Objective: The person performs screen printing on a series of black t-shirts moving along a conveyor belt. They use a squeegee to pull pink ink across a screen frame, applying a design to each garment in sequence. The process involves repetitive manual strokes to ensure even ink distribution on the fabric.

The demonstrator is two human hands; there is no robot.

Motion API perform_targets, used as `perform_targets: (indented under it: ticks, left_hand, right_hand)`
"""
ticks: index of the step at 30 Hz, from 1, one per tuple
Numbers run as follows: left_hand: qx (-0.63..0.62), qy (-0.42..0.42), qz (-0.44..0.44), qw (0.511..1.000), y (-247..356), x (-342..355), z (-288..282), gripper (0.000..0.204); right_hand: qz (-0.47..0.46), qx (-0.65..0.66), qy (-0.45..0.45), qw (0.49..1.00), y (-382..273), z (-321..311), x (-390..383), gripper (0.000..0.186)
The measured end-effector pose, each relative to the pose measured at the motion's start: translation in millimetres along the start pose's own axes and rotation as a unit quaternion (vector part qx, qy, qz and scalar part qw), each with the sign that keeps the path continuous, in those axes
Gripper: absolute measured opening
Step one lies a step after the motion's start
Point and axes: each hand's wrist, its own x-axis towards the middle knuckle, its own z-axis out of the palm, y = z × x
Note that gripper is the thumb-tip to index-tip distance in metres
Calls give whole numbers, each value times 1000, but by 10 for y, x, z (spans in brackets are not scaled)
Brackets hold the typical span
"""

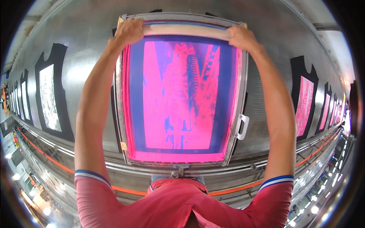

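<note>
Both my arms reach out to the far end of a framed printing screen (178, 95), whose blue mesh bears a bright pink ink pattern. A long squeegee (186, 31) with a pale wooden handle lies across the far end of the screen. My left hand (130, 32) is closed round its left end, and my right hand (242, 38) grips the right end. Pink ink (175, 156) is thick along the near edge and the sides inside the frame. The blade's lower edge is hidden under the handle. A white handle (242, 127) sticks out from the frame's right side.
The screen rests on a long metal table (87, 49). Black garment pieces lie along it: one with a white print (48, 97) at left, one with a pink print (305, 102) at right, several more beyond each. A metal rail (137, 169) and an orange strip (239, 189) run along the near edge.
</note>
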Motion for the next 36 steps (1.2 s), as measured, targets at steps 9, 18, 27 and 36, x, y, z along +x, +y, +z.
perform_targets:
  ticks: [9, 18, 27, 36]
  left_hand:
    - [21, 8, -3, 1000, -73, -28, 126, 43]
    - [2, -48, -9, 999, 258, -1031, 210, 42]
    - [-22, -63, -19, 998, 629, -2571, 379, 50]
    - [-71, -4, 17, 997, 1057, -4313, 628, 45]
  right_hand:
    - [16, -29, -10, 999, -33, 151, 66, 42]
    - [-11, -16, 34, 999, -400, 583, -956, 48]
    - [-23, 19, 17, 999, -981, 1028, -2335, 37]
    - [-46, 57, 38, 997, -1546, 1618, -3860, 38]
